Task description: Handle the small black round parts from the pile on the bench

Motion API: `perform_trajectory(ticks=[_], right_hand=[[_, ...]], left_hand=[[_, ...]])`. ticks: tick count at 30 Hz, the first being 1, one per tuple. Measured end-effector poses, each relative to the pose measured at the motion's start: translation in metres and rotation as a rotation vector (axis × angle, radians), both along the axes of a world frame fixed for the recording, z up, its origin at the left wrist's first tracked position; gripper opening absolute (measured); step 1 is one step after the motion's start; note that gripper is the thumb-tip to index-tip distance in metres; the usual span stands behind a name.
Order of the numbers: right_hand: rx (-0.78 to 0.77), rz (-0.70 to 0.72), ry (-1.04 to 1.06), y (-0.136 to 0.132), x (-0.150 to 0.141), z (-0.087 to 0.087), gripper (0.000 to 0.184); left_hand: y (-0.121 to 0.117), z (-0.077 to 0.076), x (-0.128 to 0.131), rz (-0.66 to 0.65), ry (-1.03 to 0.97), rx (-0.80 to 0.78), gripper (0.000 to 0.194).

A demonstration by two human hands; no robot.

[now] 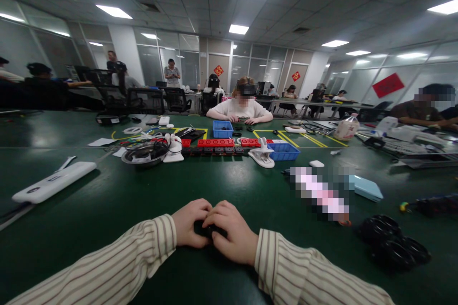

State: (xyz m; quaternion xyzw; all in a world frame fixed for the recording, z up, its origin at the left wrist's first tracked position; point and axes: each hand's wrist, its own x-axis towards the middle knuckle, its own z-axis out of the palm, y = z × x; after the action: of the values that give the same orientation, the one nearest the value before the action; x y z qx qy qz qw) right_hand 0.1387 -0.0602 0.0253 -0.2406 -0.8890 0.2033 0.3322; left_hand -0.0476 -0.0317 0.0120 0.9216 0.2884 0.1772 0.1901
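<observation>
My left hand (189, 224) and my right hand (232, 233) meet low over the green tabletop (157, 186), in the middle of the head view. Between them is a small black object (203, 228), mostly covered by my fingers, so its kind cannot be made out. The left fingers curl round its left side. Over its right side bend the right fingers, with the right thumb along its near edge. The fingertips of both hands touch or nearly touch.
A white power strip (55, 182) lies to the left. Ahead are a metal bowl of cables (143, 152), a white clip-on stand (263, 155), and blue bins (285, 151) (222, 129). A light-blue box (365, 188) and black round parts (393, 243) lie right. A person (238, 107) sits opposite.
</observation>
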Motion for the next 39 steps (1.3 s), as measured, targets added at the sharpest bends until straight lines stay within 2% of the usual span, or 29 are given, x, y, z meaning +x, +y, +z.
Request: perform_trajectory(ticks=[3,5,8,10,14,18,22,26,29,32,34,36,39], right_hand=[[0.019,0.096,0.036,-0.001,0.001,0.001,0.031],[0.027,0.111,0.049,-0.002,0.001,0.002,0.034],[0.034,0.052,0.067,-0.003,0.002,0.002,0.031],[0.033,-0.046,0.073,-0.003,0.002,0.001,0.029],[0.002,-0.241,0.022,-0.002,0.0,-0.003,0.029],[-0.014,-0.299,-0.087,-0.001,-0.003,-0.005,0.029],[-0.045,-0.263,-0.128,-0.001,-0.004,-0.004,0.024],[-0.02,-0.146,-0.08,0.0,-0.002,-0.001,0.016],[0.018,-0.042,-0.053,0.001,-0.002,-0.001,0.024],[0.048,0.051,-0.041,0.001,-0.001,-0.001,0.03],[0.053,0.102,-0.017,0.001,-0.001,0.001,0.035],[0.043,0.123,0.017,0.0,0.0,0.002,0.041],[0.008,0.041,0.056,-0.003,0.001,0.004,0.04]], left_hand=[[0.0,-0.001,-0.001,-0.009,0.001,-0.005,0.018],[-0.001,-0.001,-0.001,0.025,0.004,0.001,0.032],[-0.003,-0.002,-0.001,0.084,0.003,0.036,0.062],[-0.006,-0.002,0.0,0.126,0.017,0.064,0.073],[-0.012,-0.002,0.006,0.197,0.036,0.106,0.068],[-0.015,-0.003,0.012,0.225,0.023,0.112,0.047],[-0.01,-0.003,0.01,0.195,-0.004,0.054,0.037],[-0.004,-0.001,0.004,0.072,-0.044,-0.058,0.032],[-0.001,-0.001,0.001,0.007,-0.073,-0.103,0.024],[0.0,-0.001,0.0,0.001,-0.045,-0.112,0.019],[-0.001,-0.002,0.0,0.011,-0.034,-0.113,0.027],[-0.002,-0.003,0.0,0.027,-0.047,-0.103,0.045],[-0.005,-0.005,0.001,0.084,-0.054,-0.074,0.069]])
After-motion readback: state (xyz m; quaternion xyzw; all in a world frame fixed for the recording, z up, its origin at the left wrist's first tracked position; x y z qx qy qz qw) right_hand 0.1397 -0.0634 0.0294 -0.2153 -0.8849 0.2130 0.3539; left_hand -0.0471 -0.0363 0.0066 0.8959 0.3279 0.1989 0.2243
